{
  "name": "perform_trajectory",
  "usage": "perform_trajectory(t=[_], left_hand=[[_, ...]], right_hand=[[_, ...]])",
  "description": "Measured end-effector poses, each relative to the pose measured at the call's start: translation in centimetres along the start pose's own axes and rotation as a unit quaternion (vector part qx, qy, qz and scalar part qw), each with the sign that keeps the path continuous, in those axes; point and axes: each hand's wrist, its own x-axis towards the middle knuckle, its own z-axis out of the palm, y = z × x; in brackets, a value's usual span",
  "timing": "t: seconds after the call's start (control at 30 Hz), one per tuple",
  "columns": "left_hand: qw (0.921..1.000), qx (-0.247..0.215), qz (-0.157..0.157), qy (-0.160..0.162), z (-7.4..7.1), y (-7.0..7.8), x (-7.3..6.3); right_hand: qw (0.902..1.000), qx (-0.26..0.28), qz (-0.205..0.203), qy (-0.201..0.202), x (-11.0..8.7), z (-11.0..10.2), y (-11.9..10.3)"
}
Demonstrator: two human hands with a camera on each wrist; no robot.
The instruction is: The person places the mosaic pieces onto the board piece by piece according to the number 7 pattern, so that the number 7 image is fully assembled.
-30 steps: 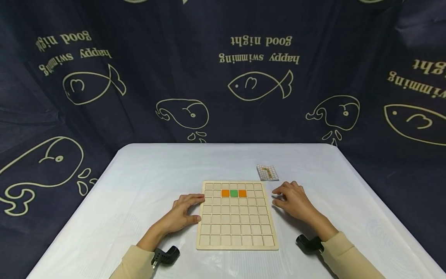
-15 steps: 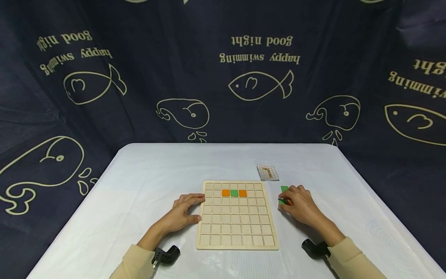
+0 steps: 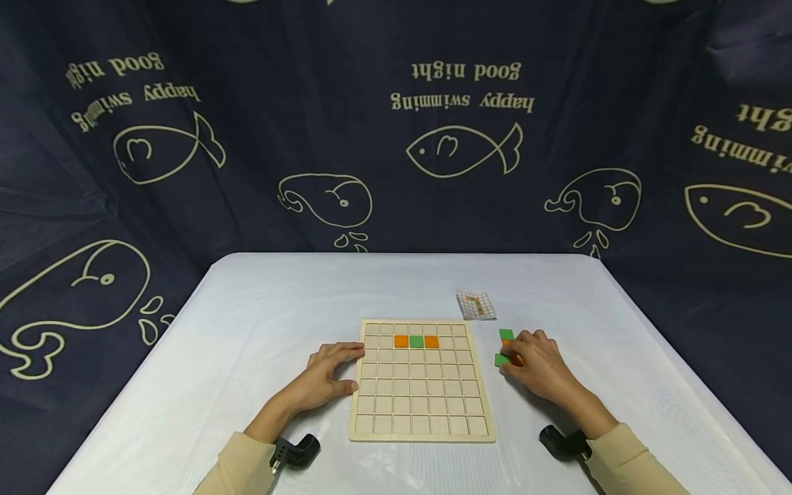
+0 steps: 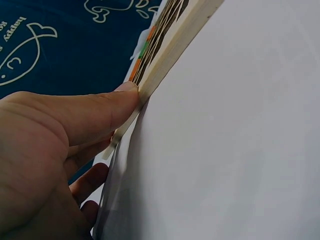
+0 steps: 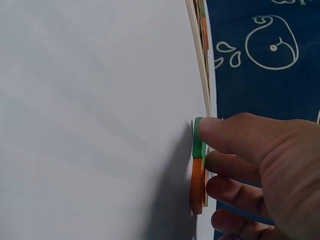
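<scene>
A wooden grid board [image 3: 418,436] lies on the white table, with two orange tiles [image 3: 401,342] and one green tile [image 3: 416,342] in its second row from the back. My left hand [image 3: 322,379] rests against the board's left edge, thumb and fingertips touching the rim [image 4: 159,70]. To the right of the board, my right hand [image 3: 540,364] pinches a green tile [image 3: 500,360] between thumb and index finger. In the right wrist view an orange tile [image 5: 197,185] lies right beside this green tile. Another green tile [image 3: 507,334] shows behind the fingers; the hand partly hides several tiles.
A small card [image 3: 476,306] printed with a coloured grid pattern lies behind the board's back right corner. Black wrist devices [image 3: 297,452] sit at both cuffs. A dark blue curtain [image 3: 396,206] with fish drawings hangs behind the white table [image 3: 278,295].
My right hand has moved to the right, away from the board, and green and orange tiles now show beside its fingers. The left hand and the board stay put.
</scene>
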Motion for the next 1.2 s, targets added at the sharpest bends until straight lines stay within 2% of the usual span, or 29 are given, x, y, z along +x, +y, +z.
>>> perform_trajectory(t=[0.43,1.2], left_hand=[[1.0,-0.005,0.001,-0.002,-0.01,0.0,-0.03],[1.0,0.005,0.008,0.002,0.03,0.04,-0.05]], right_hand=[[0.9999,-0.009,0.011,-0.001,-0.35,0.11,0.24],[1.0,-0.002,0.007,0.006,-0.51,0.24,0.5]])
